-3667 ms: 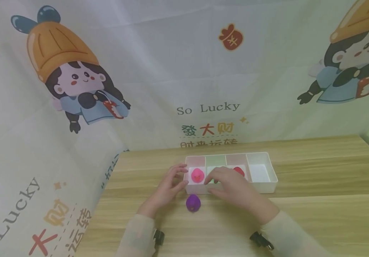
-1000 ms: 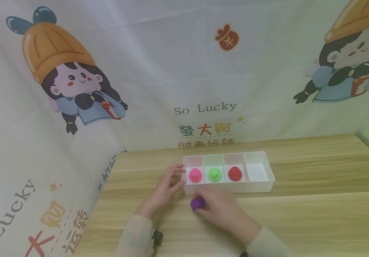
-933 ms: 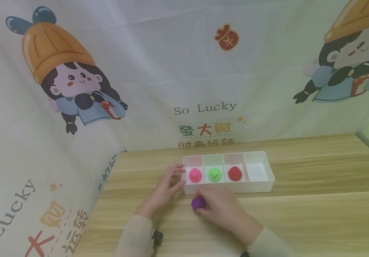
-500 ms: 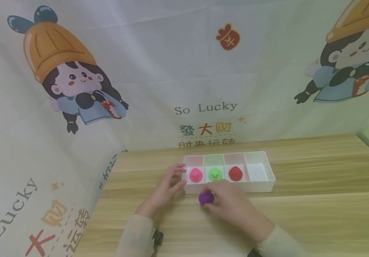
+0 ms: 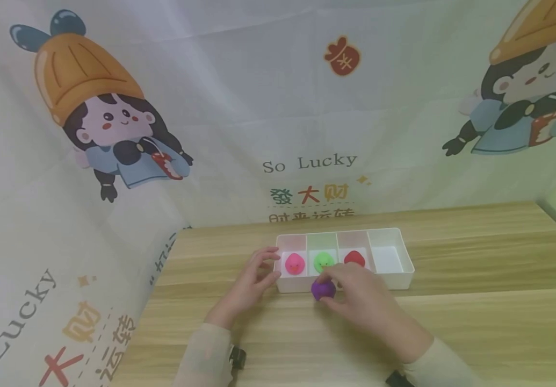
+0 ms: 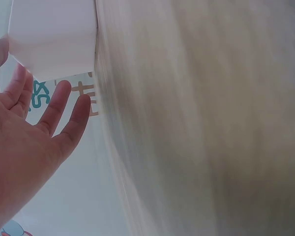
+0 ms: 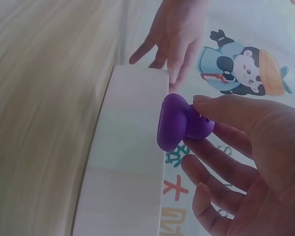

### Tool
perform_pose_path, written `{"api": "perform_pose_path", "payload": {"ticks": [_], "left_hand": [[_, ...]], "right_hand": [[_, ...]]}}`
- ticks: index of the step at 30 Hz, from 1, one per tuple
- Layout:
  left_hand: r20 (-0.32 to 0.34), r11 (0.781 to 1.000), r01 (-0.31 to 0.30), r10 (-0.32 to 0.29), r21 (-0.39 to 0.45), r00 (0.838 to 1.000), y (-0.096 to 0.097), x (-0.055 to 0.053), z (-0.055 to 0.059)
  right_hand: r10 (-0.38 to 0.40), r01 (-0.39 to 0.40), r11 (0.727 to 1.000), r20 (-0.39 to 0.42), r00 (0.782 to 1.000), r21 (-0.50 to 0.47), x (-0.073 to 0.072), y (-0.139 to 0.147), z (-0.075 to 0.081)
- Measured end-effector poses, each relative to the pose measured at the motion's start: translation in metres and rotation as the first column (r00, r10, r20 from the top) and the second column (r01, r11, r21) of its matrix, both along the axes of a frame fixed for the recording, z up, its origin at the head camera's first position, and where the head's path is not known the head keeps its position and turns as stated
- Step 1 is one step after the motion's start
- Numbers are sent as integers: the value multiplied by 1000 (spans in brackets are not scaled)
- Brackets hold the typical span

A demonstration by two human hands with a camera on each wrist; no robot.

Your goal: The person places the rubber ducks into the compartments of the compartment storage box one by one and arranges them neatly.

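Observation:
My right hand (image 5: 362,295) pinches a purple rubber duck (image 5: 323,289) by its head between thumb and fingers. In the right wrist view the purple duck (image 7: 179,123) is held up near the rim of the white box (image 7: 123,157), its flat base turned to the box side. At the left end of the divided white box (image 5: 394,281), my left hand (image 5: 253,279) rests with thumb and fingertips at the wall, fingers loosely spread. Inside sit a pink duck (image 5: 295,264), a green duck (image 5: 324,262) and a red duck (image 5: 354,259), one per compartment; my right hand partly covers the red one.
The rightmost compartment (image 5: 388,259) shows its bare white floor. Under the box runs a wooden table (image 5: 481,258), its back edge against a printed cloth backdrop (image 5: 234,97). The cloth also hangs along the left side.
My right hand has taken hold of the purple duck on the table before the box and lifted it up and rightward toward the front wall. My left hand stays at the box's left end.

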State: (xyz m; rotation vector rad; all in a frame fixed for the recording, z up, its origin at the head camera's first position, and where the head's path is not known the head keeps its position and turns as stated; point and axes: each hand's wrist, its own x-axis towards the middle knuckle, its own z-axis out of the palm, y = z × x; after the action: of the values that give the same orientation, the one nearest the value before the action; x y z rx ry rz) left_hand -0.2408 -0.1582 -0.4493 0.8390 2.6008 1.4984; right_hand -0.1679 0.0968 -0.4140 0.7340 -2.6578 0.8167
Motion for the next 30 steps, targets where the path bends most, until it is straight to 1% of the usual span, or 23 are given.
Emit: {"api": "perform_pose_path", "payload": {"ticks": [4, 7, 10, 14, 17, 21, 30], "left_hand": [[9, 1000, 15, -15, 19, 1000, 4, 8, 14], [4, 1000, 16, -16, -2, 1000, 6, 11, 18], [10, 1000, 16, -16, -2, 1000, 6, 12, 19], [22, 1000, 20, -21, 16, 1000, 6, 12, 19], [25, 1000, 20, -20, 20, 999, 6, 12, 21], [28, 1000, 11, -11, 14, 1000, 5, 13, 22], [36, 1000, 1, -1, 1, 999, 6, 13, 22]], "right_hand": [[-35, 35, 999, -32, 999, 2, 0, 4, 2], [-49, 49, 999, -48, 998, -3, 0, 8, 3], [-62, 62, 998, -60, 996, -9, -1, 12, 5], [-85, 85, 996, -68, 994, 7, -2, 17, 8], [-84, 86, 996, -78, 993, 19, -4, 21, 9], [-79, 80, 997, -94, 992, 11, -6, 27, 11], [-88, 88, 996, -87, 992, -4, -9, 40, 12]]}}
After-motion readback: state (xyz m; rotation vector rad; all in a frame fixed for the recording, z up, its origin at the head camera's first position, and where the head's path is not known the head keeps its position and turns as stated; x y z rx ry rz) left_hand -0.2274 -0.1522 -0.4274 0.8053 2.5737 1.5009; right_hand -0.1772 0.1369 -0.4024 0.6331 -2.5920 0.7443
